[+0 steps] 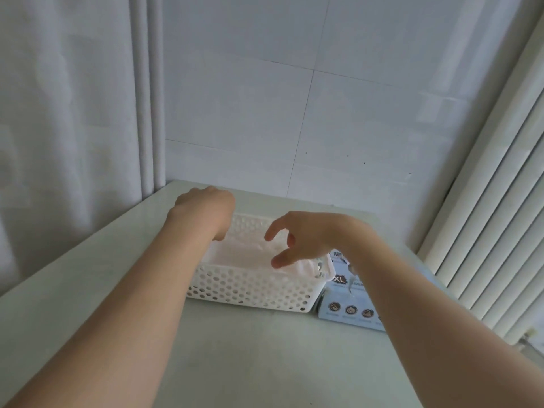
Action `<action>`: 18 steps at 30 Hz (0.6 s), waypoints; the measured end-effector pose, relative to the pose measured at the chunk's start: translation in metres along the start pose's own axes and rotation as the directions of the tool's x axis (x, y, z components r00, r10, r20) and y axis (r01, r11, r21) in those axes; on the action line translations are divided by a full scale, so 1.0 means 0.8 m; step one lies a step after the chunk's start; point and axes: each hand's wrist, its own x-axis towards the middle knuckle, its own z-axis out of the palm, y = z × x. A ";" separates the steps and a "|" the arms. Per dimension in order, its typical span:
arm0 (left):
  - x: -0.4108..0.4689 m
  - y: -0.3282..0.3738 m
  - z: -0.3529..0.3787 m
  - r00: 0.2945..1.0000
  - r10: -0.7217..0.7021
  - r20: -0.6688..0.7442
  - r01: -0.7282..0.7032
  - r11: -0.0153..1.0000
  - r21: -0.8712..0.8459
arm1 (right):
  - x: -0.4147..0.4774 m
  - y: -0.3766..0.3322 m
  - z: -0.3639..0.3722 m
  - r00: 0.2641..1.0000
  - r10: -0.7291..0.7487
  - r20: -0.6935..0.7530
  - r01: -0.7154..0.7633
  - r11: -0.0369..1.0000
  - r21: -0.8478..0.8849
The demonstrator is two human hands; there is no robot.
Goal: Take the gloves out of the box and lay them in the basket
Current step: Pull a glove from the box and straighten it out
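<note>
Over basket [250,290] — L hand [206,207], R hand [309,234]; gloves [241,254] inside.

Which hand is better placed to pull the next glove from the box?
Right, probably. The box lies right of the basket, under the right forearm; the right hand hovers empty, fingers loose. The left hand is at the basket's far left corner.

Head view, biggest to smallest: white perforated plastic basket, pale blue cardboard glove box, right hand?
1. white perforated basket.
2. Tie: blue glove box and right hand look alike; the box is partly hidden.
</note>
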 end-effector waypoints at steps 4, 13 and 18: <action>-0.004 0.020 0.005 0.956 0.185 0.227 -0.165 0.981 -0.103 | 0.016 -0.005 0.028 0.995 0.035 0.090 -0.031 0.999 -0.044; -0.006 0.042 0.024 0.900 0.137 0.414 -0.159 0.987 0.018 | 0.023 -0.011 0.049 0.997 0.064 0.052 -0.066 0.997 0.047; -0.022 0.059 0.010 0.941 0.121 0.316 -0.136 0.990 0.027 | 0.004 0.002 0.046 0.995 0.040 -0.097 -0.029 0.992 0.120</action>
